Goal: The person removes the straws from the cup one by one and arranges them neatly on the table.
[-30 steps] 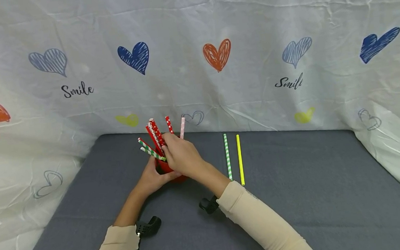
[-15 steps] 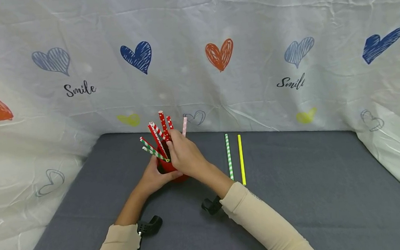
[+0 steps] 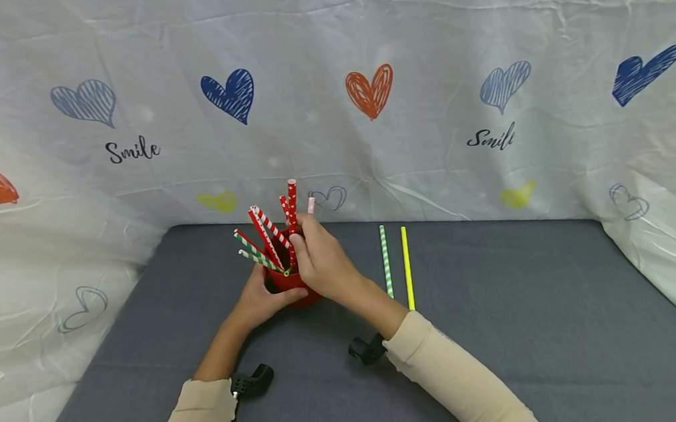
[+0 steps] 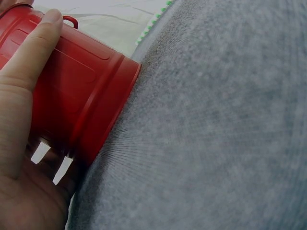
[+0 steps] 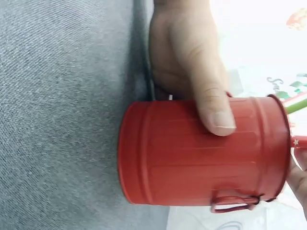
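Note:
A small red metal pail [image 5: 201, 158] with side handles stands upright on the grey cloth. My left hand [image 3: 264, 299] grips it from the left, thumb [image 4: 36, 50] laid across its ribbed wall. Above the rim, my right hand [image 3: 327, 257] pinches a red paper straw with white marks [image 3: 292, 201], held nearly upright with its lower end in the pail. To its left lean a red-and-white striped straw [image 3: 271, 225], a red straw with a pale patterned side [image 3: 259, 226] and green-striped straws [image 3: 252, 254]. A pale pink straw [image 3: 311, 204] shows behind my right hand, which hides its lower part.
On the cloth-covered table [image 3: 534, 314], a green-and-white striped straw [image 3: 386, 260] and a yellow straw [image 3: 407, 265] lie side by side, right of the pail. My right forearm passes near their close ends. A white curtain [image 3: 420, 43] with printed hearts hangs behind.
My right hand has shifted slightly right, bringing the pinched red straw from a left lean to nearly upright, away from the left-leaning straws. My left hand keeps its grip on the pail.

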`<state>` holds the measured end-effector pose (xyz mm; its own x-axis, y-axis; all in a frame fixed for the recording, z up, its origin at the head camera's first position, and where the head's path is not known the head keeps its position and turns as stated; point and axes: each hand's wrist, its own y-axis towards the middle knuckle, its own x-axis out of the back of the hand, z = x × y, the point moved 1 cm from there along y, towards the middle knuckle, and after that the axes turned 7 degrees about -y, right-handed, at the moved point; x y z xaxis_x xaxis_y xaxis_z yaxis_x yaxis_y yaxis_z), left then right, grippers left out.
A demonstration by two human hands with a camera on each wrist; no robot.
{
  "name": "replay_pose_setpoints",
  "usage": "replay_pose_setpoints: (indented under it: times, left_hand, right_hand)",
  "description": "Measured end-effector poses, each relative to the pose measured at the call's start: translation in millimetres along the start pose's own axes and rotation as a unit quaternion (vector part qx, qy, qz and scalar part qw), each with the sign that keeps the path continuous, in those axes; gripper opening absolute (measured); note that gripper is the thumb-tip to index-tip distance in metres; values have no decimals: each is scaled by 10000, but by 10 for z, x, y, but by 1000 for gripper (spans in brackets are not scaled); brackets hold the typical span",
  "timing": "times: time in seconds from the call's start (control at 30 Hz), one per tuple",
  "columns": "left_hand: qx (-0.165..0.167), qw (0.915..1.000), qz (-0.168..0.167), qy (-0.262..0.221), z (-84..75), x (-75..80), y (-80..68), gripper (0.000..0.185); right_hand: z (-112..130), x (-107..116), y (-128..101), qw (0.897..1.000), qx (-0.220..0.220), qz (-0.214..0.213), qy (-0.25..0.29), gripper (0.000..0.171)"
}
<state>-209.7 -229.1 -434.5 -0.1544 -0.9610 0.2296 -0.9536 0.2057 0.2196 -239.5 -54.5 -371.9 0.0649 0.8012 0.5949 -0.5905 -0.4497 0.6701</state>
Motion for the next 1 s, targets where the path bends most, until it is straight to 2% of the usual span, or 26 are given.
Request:
replay_pose_setpoints:
  times: [0.3, 0.47, 0.67, 0.9, 1.0]
  left_hand:
    - [147, 9999, -55, -16, -36, -9, -1, 80]
    - [218, 9997, -124, -11, -45, -20, -8, 82]
    - [188, 9996, -175, 99, -39, -21, -7, 81]
    - [337, 9989, -284, 177, 312, 22, 60, 89]
    - [278, 9991, -276, 151, 346, 27, 54, 88]
  right_hand:
    - [53, 150, -1, 9952, 224, -657, 685, 21]
    - [105, 249, -5, 9909, 184, -722, 1120, 22]
    - [120, 379, -12, 9889, 278, -942, 1116, 24]
    - [103, 471, -87, 9864, 254, -1007, 1276, 20]
    - [101, 499, -134, 9858, 159, -1023, 1319, 21]
